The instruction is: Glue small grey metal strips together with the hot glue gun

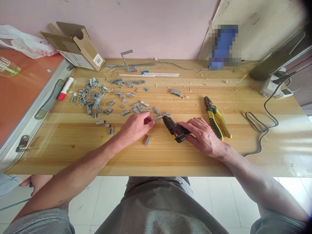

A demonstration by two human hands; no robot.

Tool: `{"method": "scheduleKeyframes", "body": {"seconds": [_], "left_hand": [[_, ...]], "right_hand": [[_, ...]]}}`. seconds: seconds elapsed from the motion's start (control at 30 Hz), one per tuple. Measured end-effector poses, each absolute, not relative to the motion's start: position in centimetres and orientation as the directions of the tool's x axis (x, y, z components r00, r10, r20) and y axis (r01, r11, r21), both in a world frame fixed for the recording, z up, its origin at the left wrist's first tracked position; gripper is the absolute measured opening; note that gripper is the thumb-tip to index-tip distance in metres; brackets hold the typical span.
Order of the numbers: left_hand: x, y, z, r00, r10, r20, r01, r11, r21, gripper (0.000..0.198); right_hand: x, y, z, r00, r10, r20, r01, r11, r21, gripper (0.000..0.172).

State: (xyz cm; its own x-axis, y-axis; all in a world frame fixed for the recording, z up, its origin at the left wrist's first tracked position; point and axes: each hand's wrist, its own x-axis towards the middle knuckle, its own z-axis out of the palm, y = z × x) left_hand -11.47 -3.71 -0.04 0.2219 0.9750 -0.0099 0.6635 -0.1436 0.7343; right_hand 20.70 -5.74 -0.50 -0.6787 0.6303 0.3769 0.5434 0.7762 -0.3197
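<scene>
My right hand point(203, 135) is wrapped round the handle of a black hot glue gun point(172, 126), its nozzle pointing up and left. Facing that nozzle, my left hand point(137, 126) has thumb and forefinger pinched together on something small that I cannot make out. Small grey metal pieces point(156, 110) lie around the nozzle tip, and another grey block point(147, 140) sits below my left fingertips. Many more grey pieces form a loose pile point(97, 99) to the left. Pliers point(214, 118) with yellow and green handles rest right of my right hand.
White glue sticks point(161, 74) and thin wires point(141, 64) lie along the wall. A cardboard box point(78, 48) and a red-and-white marker point(65, 88) are at left. A cable point(264, 130) loops at right below a power strip point(275, 86). Another person's hand point(40, 183) shows at lower left.
</scene>
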Motion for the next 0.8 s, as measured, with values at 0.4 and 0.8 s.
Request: {"method": "scheduleKeyframes", "body": {"seconds": [0.4, 0.8], "left_hand": [[-12.3, -3.5, 0.9, 0.11, 0.982, -0.154, -0.216, 0.175, 0.961, 0.047], [-11.9, -4.2, 0.0, -0.026, 0.999, -0.021, -0.228, 0.015, 0.974, 0.039]], "right_hand": [[19.5, -6.8, 2.6, -0.616, 0.633, 0.469, 0.54, 0.773, -0.334, 0.047], [16.5, -7.0, 1.5, -0.587, 0.566, 0.579, 0.515, 0.813, -0.273, 0.061]]}}
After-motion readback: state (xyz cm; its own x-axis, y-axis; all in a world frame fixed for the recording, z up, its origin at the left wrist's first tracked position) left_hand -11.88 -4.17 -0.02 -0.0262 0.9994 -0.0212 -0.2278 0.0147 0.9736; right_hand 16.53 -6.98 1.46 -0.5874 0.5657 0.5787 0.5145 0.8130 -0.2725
